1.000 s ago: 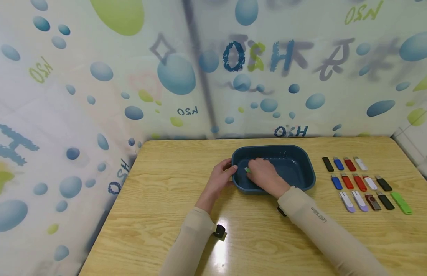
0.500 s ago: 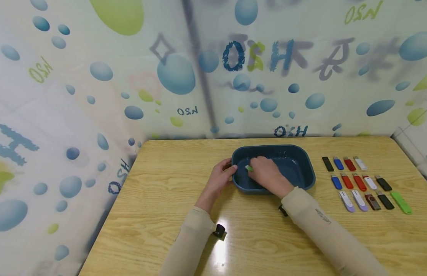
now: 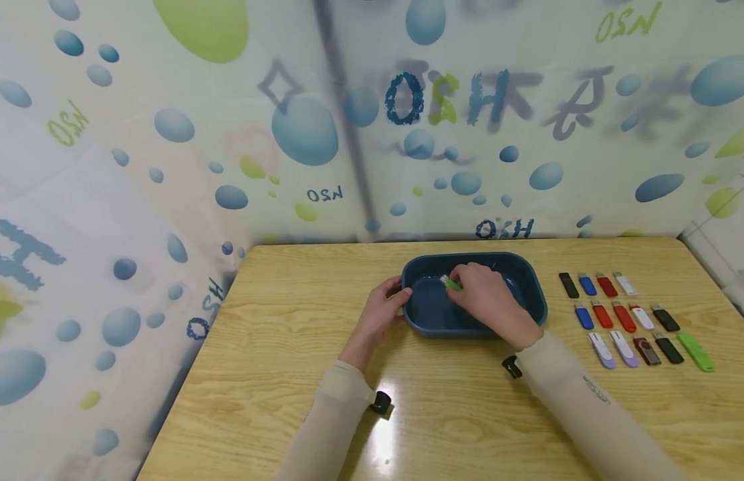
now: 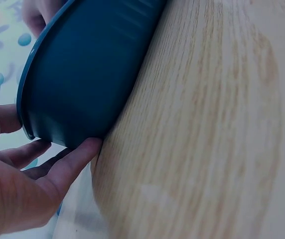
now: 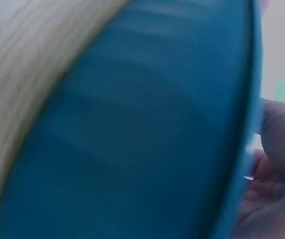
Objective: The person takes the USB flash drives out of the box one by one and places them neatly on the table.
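Observation:
A dark blue plastic basin stands on the wooden table. At its left end my left hand holds the wall, thumb over the rim; in the left wrist view its fingers touch the outer wall. My right hand is over the basin and pinches a green USB flash drive, whose metal plug points up and left. In the right wrist view the basin wall fills most of the picture, and only part of the right hand shows at the edge.
Right of the basin several USB flash drives lie in three rows, among them a black one, a red one, a white and lilac one and a green one. A patterned curtain hangs behind the table.
My right hand has moved right and a little up inside the basin with the green USB flash drive, which shows more now. The left hand stays at the basin's left end.

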`<state>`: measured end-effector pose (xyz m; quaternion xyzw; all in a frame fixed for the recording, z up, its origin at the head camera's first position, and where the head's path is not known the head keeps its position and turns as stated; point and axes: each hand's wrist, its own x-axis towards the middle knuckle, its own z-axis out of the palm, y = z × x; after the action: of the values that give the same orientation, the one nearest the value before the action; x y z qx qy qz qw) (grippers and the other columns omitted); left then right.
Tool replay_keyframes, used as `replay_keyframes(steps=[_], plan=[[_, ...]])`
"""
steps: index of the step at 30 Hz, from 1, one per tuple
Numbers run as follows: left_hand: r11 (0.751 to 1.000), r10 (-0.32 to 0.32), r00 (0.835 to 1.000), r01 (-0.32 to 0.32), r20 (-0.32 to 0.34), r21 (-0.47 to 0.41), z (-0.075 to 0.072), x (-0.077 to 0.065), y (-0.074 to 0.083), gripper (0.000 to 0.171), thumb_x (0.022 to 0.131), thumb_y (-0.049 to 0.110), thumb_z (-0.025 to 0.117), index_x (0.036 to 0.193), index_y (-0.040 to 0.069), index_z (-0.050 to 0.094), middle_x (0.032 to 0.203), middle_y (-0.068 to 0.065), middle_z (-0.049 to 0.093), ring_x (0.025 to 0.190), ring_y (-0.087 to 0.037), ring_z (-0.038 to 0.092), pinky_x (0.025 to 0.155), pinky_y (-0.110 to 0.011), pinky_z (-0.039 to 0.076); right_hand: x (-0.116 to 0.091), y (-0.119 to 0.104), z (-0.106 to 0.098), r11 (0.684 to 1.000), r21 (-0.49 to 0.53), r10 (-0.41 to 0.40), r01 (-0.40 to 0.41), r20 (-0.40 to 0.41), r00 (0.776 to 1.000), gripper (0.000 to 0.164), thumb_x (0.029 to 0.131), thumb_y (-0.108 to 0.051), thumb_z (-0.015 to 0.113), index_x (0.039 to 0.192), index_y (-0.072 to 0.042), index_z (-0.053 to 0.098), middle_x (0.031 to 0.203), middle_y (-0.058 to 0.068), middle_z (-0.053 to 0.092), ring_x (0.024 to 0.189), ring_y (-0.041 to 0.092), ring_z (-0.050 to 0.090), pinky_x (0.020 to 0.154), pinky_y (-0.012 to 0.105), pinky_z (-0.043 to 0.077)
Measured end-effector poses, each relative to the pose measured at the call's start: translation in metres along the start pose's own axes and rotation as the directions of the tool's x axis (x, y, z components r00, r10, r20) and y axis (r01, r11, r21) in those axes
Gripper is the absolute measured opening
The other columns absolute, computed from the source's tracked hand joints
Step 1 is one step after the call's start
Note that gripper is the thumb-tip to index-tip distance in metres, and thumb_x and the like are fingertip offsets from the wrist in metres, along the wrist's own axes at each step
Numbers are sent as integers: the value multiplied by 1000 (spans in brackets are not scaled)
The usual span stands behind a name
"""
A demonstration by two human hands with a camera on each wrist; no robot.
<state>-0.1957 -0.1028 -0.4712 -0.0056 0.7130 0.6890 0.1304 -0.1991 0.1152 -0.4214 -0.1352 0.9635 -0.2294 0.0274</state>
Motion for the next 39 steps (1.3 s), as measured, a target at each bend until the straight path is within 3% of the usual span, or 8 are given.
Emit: replay_keyframes(steps=[12,19,31,39], plan=[[1000,2,1000,-2,4,2,-3,3,-2,49,107,18,57,152,1,48,149,-21,51,127,-36,57,94,-51,59,-24,23,-39,999,43,18,-13,-105,994,24,99,-16,71,113,2,73,101,16,71,86,29,66,72,48,57],[1000,1,1000,-1,4,0,-4,2,-1,48,107,17,57,152,1,48,149,-21,50,127,-36,57,95,-51,58,-34,45,-62,994,55,101,-96,-103,990,31,101,-20,68,118,5,69,105,20,70,92,34,65,74,50,56],[1000,8,1000,-8,12,-6,-2,2,0,49,108,17,56,152,-1,47,149,-23,49,128,-38,56,94,-53,58,-59,108,-92,989,48,149,-142,-194,970,42,103,-27,63,123,11,65,108,28,70,91,41,66,71,55,53],[1000,9,1000,-9,20,-20,-1,4,-1,50,108,17,56,153,-1,46,150,-24,48,130,-41,55,95,-56,57,-70,146,-107,981,27,192,-191,-212,958,42,103,-26,61,122,11,64,107,29,69,86,39,65,67,47,50]])
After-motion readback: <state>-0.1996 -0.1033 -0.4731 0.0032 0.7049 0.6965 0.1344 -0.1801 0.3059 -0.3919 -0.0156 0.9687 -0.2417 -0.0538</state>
